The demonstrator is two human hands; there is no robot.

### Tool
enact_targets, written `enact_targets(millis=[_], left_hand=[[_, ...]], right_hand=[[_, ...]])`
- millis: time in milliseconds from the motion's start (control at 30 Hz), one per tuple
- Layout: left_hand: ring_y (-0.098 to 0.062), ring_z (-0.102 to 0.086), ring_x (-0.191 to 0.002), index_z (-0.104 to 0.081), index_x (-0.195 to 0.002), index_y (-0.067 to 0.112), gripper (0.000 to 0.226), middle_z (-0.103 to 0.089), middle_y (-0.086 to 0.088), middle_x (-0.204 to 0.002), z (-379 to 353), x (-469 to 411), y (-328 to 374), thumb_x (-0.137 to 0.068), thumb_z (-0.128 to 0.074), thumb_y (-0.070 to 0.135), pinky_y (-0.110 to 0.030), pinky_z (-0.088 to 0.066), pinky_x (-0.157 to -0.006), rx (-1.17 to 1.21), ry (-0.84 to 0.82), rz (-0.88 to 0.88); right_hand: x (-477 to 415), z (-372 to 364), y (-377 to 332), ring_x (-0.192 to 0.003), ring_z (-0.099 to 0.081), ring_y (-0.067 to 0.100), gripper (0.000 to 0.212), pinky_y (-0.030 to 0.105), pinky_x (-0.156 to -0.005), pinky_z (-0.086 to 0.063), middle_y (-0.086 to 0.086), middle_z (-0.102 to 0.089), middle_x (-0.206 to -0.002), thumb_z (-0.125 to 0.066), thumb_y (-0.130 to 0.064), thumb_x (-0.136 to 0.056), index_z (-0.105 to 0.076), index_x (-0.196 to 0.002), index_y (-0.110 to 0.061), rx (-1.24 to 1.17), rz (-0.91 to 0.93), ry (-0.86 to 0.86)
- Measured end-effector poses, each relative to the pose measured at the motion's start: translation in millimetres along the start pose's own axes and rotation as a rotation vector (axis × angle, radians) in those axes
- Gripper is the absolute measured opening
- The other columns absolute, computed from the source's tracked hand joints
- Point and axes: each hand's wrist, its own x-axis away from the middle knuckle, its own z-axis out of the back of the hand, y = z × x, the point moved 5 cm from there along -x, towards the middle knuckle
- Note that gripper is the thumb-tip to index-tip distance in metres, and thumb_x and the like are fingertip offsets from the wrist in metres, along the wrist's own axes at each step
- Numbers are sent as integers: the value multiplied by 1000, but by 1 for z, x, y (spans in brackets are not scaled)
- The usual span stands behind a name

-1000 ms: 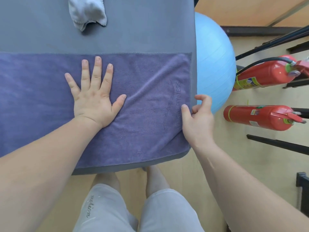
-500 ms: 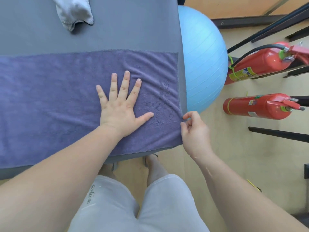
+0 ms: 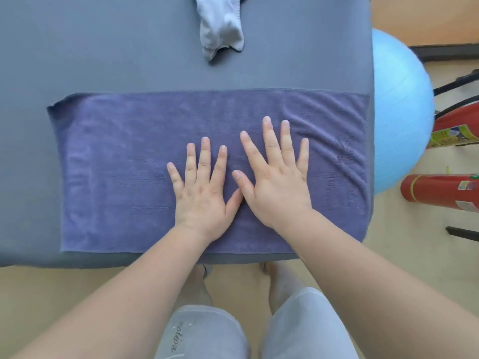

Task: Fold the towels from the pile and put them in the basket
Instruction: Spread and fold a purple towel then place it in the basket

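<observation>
A purple towel [image 3: 124, 172] lies flat as a long rectangle across the near part of the grey table [image 3: 129, 47], its right end at the table's right edge. My left hand [image 3: 204, 190] presses flat on the towel's middle with fingers spread. My right hand [image 3: 277, 182] lies flat right beside it, palm down, thumbs nearly touching. A crumpled light-grey towel [image 3: 220, 29] sits at the table's far edge. No basket is in view.
A light blue exercise ball [image 3: 399, 110] stands on the floor against the table's right side. Two red fire extinguishers [image 3: 440, 190] lie further right near black rack bars. My legs in grey shorts [image 3: 207, 332] stand at the table's near edge.
My right hand has let go of the towel's right edge and come onto the towel, flat beside the left hand. The view has shifted left, showing the towel's left end.
</observation>
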Motion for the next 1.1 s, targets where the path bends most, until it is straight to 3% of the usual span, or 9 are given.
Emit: enact_targets(millis=[333, 533, 667, 767, 967, 1100], left_hand=[[-30, 6, -154, -10, -160, 21, 78, 5, -7, -168, 38, 16, -210, -96, -32, 61, -62, 1, -120, -13, 84, 277], [-34, -14, -151, -23, -157, 17, 82, -15, -11, -165, 32, 43, -270, -92, -36, 65, -59, -12, -120, -23, 95, 212], [-38, -39, -134, -44, -147, 12, 77, -40, -14, -150, 32, 57, -277, -89, -45, 62, -58, -34, -107, 7, 218, 114], [-36, -46, -118, -52, -140, 13, 71, -52, -13, -134, 36, 61, -283, -87, -52, 60, -53, -38, -95, 37, 314, 85], [-33, -52, -88, -61, -108, 12, 60, -59, -6, -95, 39, 73, -299, -78, -64, 64, -45, -42, -76, 134, 349, 113], [-28, -49, -76, -56, -84, 16, 57, -55, 0, -78, 31, 85, -309, -76, -56, 72, -42, -41, -69, 150, 281, 150]], right_hand=[[-75, -50, -142, -152, 21, 33, 69, 66, -118, 8, 1, 20, -167, -14, -71, -97, 1, -158, -43, 197, 104, -121], [-87, -51, -153, -154, 14, 34, 71, 66, -119, 5, 2, 10, -169, -15, -71, -96, -4, -159, -41, 248, 28, -75], [-104, -55, -197, -155, 9, 32, 73, 65, -120, 5, -1, 3, -170, -18, -70, -97, -9, -161, -33, 255, 152, -70], [-125, -64, -241, -155, 8, 29, 73, 63, -121, 4, -5, 2, -170, -18, -70, -97, -9, -160, -34, 250, 269, -86], [-158, -69, -285, -154, 8, 37, 70, 61, -121, 4, 5, 4, -169, -21, -63, -99, -9, -161, -32, 272, 239, -80], [-151, -65, -303, -147, -20, 34, 64, 49, -118, -12, 10, -24, -161, -39, -47, -100, -28, -157, -20, 212, 224, 5]])
